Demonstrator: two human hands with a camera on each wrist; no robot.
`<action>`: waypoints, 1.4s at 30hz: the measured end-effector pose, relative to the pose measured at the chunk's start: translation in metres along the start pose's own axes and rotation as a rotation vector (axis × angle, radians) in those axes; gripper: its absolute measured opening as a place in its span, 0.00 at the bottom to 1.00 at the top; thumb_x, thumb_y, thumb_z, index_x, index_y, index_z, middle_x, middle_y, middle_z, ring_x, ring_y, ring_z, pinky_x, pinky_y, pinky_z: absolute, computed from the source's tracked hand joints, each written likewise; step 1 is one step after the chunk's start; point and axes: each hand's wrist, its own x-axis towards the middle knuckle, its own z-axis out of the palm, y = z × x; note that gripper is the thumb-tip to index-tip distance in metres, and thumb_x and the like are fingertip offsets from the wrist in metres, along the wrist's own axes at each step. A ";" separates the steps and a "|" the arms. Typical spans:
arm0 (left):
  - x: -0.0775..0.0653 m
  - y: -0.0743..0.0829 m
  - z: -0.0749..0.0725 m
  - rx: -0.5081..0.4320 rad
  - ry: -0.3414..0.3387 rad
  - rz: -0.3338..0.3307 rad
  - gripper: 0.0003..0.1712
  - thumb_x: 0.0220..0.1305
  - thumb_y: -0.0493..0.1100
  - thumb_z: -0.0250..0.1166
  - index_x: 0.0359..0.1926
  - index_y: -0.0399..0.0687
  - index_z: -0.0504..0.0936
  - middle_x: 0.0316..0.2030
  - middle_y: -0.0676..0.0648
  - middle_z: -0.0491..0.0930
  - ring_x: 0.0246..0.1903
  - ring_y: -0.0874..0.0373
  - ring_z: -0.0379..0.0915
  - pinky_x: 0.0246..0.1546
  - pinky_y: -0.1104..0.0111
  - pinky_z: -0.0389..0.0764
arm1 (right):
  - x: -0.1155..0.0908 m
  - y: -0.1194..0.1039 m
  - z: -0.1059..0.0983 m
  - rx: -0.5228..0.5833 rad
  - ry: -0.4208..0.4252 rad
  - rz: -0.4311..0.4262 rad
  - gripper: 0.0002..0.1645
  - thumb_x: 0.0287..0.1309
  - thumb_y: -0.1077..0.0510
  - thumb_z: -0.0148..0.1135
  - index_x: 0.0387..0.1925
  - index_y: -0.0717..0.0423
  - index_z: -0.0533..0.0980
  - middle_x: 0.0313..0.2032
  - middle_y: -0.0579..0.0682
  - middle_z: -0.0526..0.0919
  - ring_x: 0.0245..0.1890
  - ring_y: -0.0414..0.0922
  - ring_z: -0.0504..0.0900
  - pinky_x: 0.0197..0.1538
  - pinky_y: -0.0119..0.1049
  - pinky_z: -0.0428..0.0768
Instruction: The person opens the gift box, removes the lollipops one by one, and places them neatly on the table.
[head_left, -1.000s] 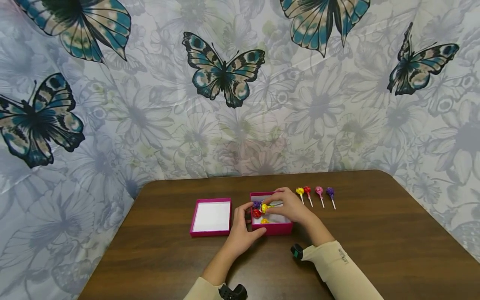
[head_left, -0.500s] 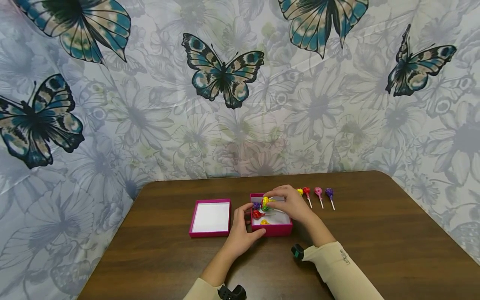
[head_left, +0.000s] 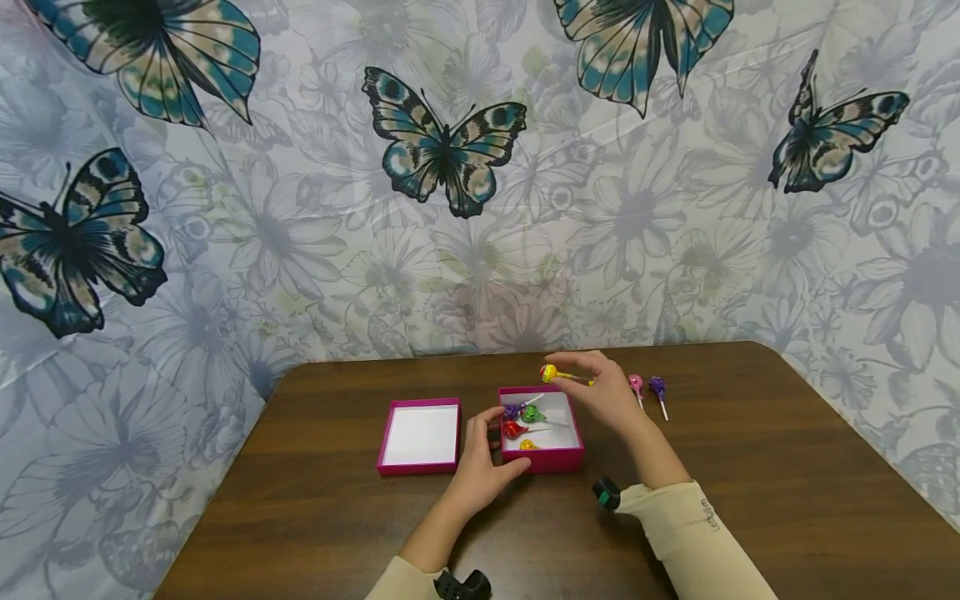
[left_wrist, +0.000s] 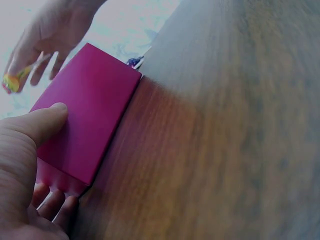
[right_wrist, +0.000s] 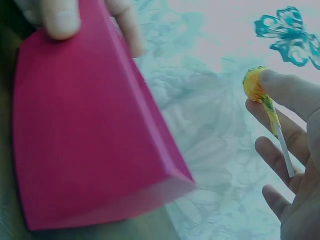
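Note:
My right hand (head_left: 611, 396) pinches a yellow lollipop (head_left: 550, 372) by its wrapped head, just beyond the back edge of a magenta box (head_left: 542, 461). In the right wrist view the lollipop's white stick (right_wrist: 286, 155) points down towards the palm. My left hand (head_left: 483, 468) grips the box at its front left corner, the thumb (left_wrist: 52, 116) on the front wall and the other fingers along the left side. Inside the box lie a purple lollipop (head_left: 513, 411), a green one (head_left: 532, 413), a red one (head_left: 513, 429) and a yellow wrapped head (head_left: 528, 444) near the front wall.
Left of the box lies a matching magenta lid (head_left: 419, 469) with a white inside. On the brown table (head_left: 337, 517), a pink lollipop (head_left: 636, 383) and a purple lollipop (head_left: 657, 386) lie right of my right hand. A butterfly-print cloth (head_left: 480, 283) hangs behind the table.
My right hand has lifted the yellow lollipop out of the box and carried it back and to the right. It now hides the yellow and red lollipops on the table. My left hand stays put.

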 end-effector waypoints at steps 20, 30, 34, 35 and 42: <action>0.000 -0.001 0.001 -0.011 0.014 0.034 0.48 0.56 0.47 0.76 0.71 0.53 0.56 0.65 0.45 0.60 0.63 0.54 0.62 0.63 0.66 0.75 | -0.007 0.001 -0.053 -0.017 0.270 -0.024 0.18 0.62 0.52 0.69 0.52 0.53 0.83 0.45 0.41 0.85 0.50 0.33 0.77 0.52 0.22 0.73; 0.000 -0.001 0.001 -0.018 0.016 0.034 0.49 0.55 0.47 0.76 0.71 0.53 0.57 0.65 0.45 0.60 0.63 0.55 0.62 0.62 0.67 0.75 | -0.009 0.011 -0.076 0.029 0.428 -0.016 0.19 0.62 0.56 0.68 0.53 0.59 0.81 0.38 0.28 0.81 0.44 0.31 0.78 0.47 0.18 0.73; 0.000 -0.001 0.001 -0.021 0.015 0.031 0.49 0.55 0.47 0.76 0.71 0.54 0.57 0.65 0.45 0.60 0.63 0.55 0.62 0.62 0.67 0.75 | -0.012 0.015 -0.083 0.033 0.460 0.036 0.20 0.63 0.54 0.67 0.54 0.59 0.80 0.37 0.29 0.80 0.43 0.30 0.78 0.47 0.15 0.76; 0.000 -0.001 0.001 -0.021 0.015 0.031 0.49 0.55 0.47 0.76 0.71 0.54 0.57 0.65 0.45 0.60 0.63 0.55 0.62 0.62 0.67 0.75 | -0.013 0.017 -0.084 0.039 0.465 0.047 0.21 0.64 0.53 0.67 0.54 0.60 0.80 0.38 0.28 0.80 0.43 0.29 0.78 0.46 0.14 0.76; 0.000 -0.001 0.001 -0.017 0.007 0.025 0.48 0.56 0.47 0.76 0.71 0.54 0.56 0.65 0.45 0.60 0.64 0.54 0.61 0.63 0.66 0.75 | -0.015 0.031 -0.092 0.099 0.515 0.109 0.21 0.63 0.57 0.67 0.54 0.63 0.79 0.37 0.26 0.82 0.40 0.27 0.80 0.43 0.14 0.77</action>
